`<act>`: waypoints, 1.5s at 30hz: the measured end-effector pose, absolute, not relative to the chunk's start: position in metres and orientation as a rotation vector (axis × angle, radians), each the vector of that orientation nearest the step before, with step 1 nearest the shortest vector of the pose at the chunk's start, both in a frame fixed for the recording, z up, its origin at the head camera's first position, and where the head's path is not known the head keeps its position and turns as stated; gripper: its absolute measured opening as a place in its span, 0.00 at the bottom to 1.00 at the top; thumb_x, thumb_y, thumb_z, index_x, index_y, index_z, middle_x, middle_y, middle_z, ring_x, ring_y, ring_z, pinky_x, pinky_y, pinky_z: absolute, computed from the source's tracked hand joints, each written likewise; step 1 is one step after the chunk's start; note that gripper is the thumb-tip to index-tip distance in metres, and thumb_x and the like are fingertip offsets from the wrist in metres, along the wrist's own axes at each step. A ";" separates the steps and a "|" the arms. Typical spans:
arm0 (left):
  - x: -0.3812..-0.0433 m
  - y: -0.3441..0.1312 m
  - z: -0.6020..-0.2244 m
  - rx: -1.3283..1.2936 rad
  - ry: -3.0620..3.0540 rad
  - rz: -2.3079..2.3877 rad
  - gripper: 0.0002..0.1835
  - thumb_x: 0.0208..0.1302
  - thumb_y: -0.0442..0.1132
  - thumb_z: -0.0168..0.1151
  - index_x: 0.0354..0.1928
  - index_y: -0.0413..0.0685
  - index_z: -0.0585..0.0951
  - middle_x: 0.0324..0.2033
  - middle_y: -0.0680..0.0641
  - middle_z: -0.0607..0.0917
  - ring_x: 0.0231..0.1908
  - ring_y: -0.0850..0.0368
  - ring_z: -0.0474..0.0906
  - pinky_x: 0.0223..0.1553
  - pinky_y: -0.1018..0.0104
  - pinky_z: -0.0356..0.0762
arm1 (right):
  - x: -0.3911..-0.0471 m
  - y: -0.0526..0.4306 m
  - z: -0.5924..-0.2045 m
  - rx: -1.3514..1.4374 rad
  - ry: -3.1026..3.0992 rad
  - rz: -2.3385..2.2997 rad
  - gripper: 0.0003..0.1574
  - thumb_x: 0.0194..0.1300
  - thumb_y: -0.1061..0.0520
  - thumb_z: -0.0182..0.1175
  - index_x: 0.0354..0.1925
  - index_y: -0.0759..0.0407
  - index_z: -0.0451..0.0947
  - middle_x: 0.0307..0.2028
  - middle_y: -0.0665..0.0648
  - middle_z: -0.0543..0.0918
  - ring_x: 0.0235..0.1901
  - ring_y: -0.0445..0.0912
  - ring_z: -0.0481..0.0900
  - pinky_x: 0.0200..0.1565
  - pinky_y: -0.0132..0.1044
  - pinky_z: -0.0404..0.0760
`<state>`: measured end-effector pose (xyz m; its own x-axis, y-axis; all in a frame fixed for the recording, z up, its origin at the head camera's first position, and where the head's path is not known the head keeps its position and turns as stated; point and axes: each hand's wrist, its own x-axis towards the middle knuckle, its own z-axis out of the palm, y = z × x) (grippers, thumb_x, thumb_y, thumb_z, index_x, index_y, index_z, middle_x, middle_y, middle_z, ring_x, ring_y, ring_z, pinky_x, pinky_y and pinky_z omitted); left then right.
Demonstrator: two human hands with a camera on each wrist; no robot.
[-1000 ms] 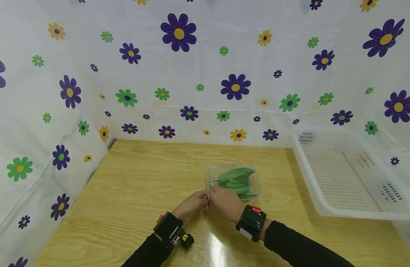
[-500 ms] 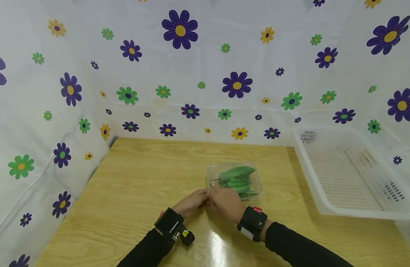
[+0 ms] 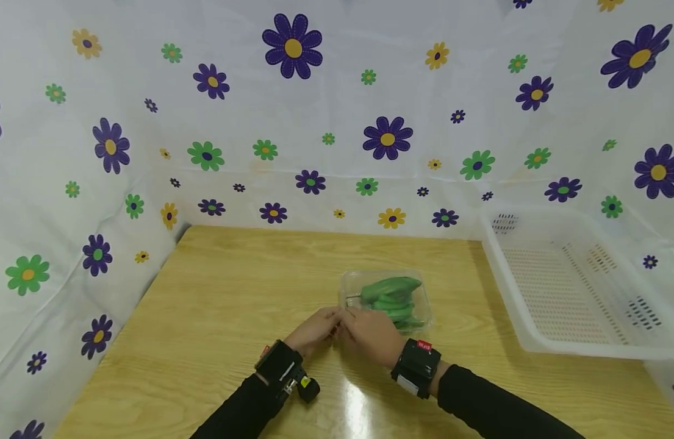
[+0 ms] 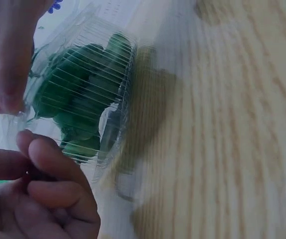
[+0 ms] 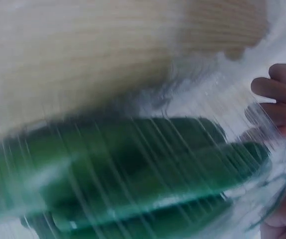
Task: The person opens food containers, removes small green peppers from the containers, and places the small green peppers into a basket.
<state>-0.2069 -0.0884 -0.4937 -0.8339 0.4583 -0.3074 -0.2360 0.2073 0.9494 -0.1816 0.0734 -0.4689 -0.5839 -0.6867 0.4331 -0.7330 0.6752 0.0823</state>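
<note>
A clear plastic clamshell box (image 3: 426, 305) sits on the wooden table, holding several green peppers (image 3: 391, 286). My left hand (image 3: 316, 328) is at its near left corner, thumb and curled fingers pinching the edge. Right beside it, my right hand (image 3: 374, 335) grips the same edge, and its fingers meet the left hand's fingertips. In the left wrist view the ribbed wall of the box (image 4: 125, 107) stands just beyond the fingers, with peppers (image 4: 78, 94) behind it. The right wrist view has the peppers (image 5: 148, 169) close up through the plastic.
A large white perforated plastic basket (image 3: 509, 292) stands at the right side of the table (image 3: 232, 274). Flower-printed white cloth (image 3: 326, 110) hangs behind and along the sides. Both wrists wear black straps with small devices (image 3: 416, 366).
Both hands stay at the box's near left corner. Their fingertips have drawn closer together and shifted slightly along the edge. The box and peppers have barely moved.
</note>
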 end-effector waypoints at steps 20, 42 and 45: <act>-0.195 -0.088 -0.504 0.201 1.646 1.875 0.06 0.70 0.30 0.47 0.42 0.45 0.74 0.29 0.60 0.78 0.30 0.69 0.72 0.33 0.78 0.71 | -0.181 0.083 -0.474 1.080 -2.470 0.140 0.20 0.47 0.56 0.72 0.40 0.61 0.80 0.29 0.52 0.82 0.23 0.42 0.78 0.22 0.30 0.75; -0.208 -0.087 -0.496 0.227 1.593 1.908 0.10 0.72 0.30 0.45 0.31 0.50 0.71 0.28 0.56 0.78 0.30 0.70 0.76 0.33 0.81 0.74 | -0.196 0.090 -0.438 1.097 -2.460 0.231 0.17 0.50 0.62 0.68 0.19 0.55 0.66 0.17 0.47 0.68 0.16 0.35 0.63 0.18 0.24 0.60; -0.207 -0.089 -0.498 0.235 1.646 1.852 0.11 0.72 0.30 0.45 0.30 0.49 0.70 0.28 0.56 0.77 0.30 0.69 0.76 0.33 0.79 0.74 | -0.191 0.091 -0.446 1.124 -2.481 0.244 0.16 0.52 0.59 0.68 0.19 0.54 0.69 0.18 0.47 0.71 0.16 0.35 0.66 0.18 0.23 0.62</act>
<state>-0.2072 -0.0895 -0.4976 -0.7784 0.5639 -0.2757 -0.3401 -0.0097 0.9403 -0.1915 0.0913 -0.4457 -0.5943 -0.6801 0.4292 -0.7508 0.6605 0.0070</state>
